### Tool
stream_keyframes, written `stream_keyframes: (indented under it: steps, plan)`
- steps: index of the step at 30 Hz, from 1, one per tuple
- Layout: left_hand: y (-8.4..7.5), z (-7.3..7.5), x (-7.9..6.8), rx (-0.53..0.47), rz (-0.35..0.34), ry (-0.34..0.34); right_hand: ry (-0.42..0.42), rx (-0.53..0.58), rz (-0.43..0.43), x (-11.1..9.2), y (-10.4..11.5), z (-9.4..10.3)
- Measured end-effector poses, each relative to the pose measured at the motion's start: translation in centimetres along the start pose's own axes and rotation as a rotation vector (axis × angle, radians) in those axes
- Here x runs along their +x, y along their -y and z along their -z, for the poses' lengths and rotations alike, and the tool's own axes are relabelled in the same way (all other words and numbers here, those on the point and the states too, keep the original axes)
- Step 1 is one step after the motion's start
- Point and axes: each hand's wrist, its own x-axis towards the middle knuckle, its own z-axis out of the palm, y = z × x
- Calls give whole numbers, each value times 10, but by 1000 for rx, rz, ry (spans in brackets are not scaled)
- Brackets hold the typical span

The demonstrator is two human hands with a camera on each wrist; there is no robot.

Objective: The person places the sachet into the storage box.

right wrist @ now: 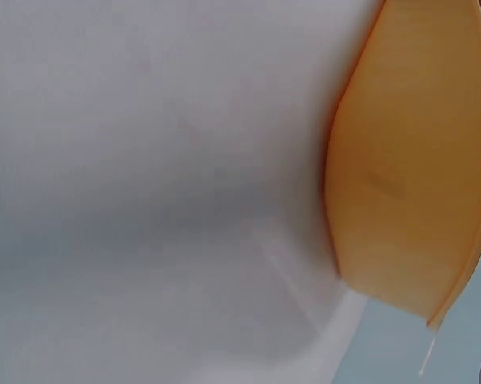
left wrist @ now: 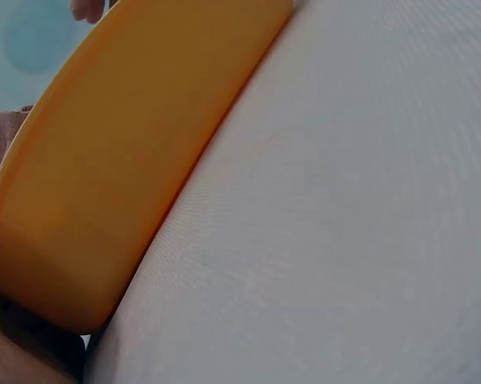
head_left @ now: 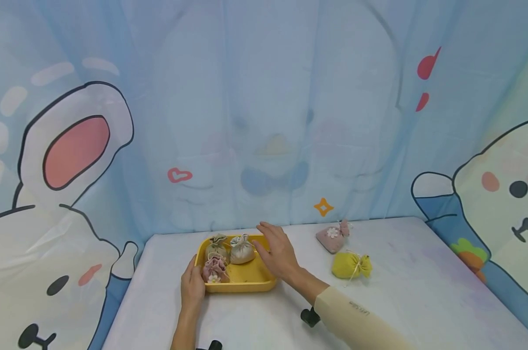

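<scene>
1. A pale blue fabric backdrop (head_left: 264, 58) hangs in soft vertical folds; it runs behind the far edge of the white tabletop (head_left: 404, 306);
2. beyond the left edge, a large printed rabbit (head_left: 23, 262); its pink-lined ear (head_left: 77, 153) rises higher than the far left corner;
3. beyond the right edge, a printed cream animal (head_left: 496, 218) in blue, with a carrot (head_left: 470, 259);
4. above the far edge, a red heart outline (head_left: 173, 176) towards the left corner; an orange star (head_left: 317, 207) right of the middle; red shapes (head_left: 427, 68) high over the far right corner;
5. the light is soft.
</scene>
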Motion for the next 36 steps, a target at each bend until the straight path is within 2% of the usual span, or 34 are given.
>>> stream_keyframes:
  steps: [4, 11, 20, 23, 31, 36]
  plan:
    - [0, 0, 0, 0, -2, 0, -31, -18, -21, 2, -14, 6]
    - [-1, 0, 0, 15, -3, -6, -44, -47, -104, 0, -40, 15]
    - [0, 0, 0, 20, -2, -16, -169, -118, -87, -1, -75, 23]
    - [1, 0, 0, 19, -6, -15, -196, -131, -129, -1, -87, 27]
    - [0, 1, 0, 18, -13, -5, -188, -150, -280, -4, -111, 39]
    - [0, 1, 0, 16, -17, -4, -231, -157, -307, -5, -121, 43]
